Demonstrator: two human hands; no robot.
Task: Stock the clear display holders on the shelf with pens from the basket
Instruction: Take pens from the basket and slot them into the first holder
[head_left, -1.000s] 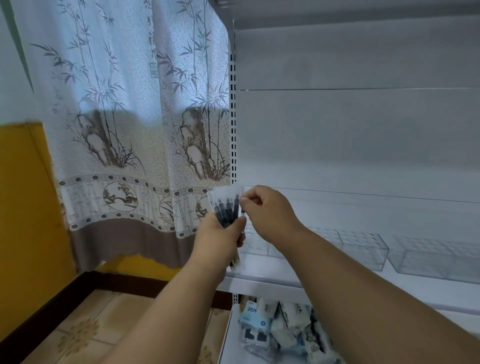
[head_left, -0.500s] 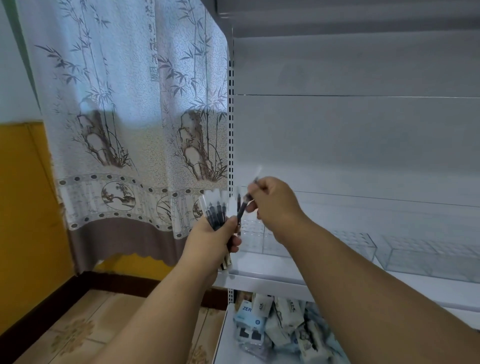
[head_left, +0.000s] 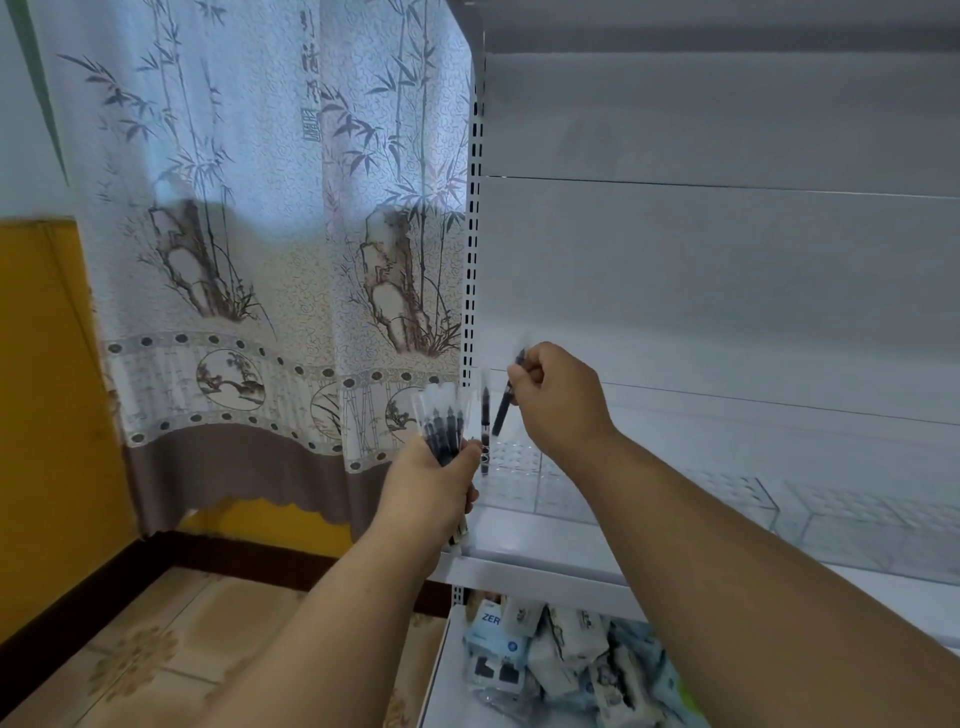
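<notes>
Single pen: I see it tilted, pinched in my right hand just above the leftmost clear holder.
Standing pen: upright at that holder's left end.
Pen bundle: gripped in my left hand, tips up, beside the shelf edge.
Lower shelf: packaged goods piled.
Left: bamboo curtain.

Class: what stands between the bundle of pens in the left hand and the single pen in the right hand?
In the head view, one pen stands upright in the clear holder between them.
</notes>
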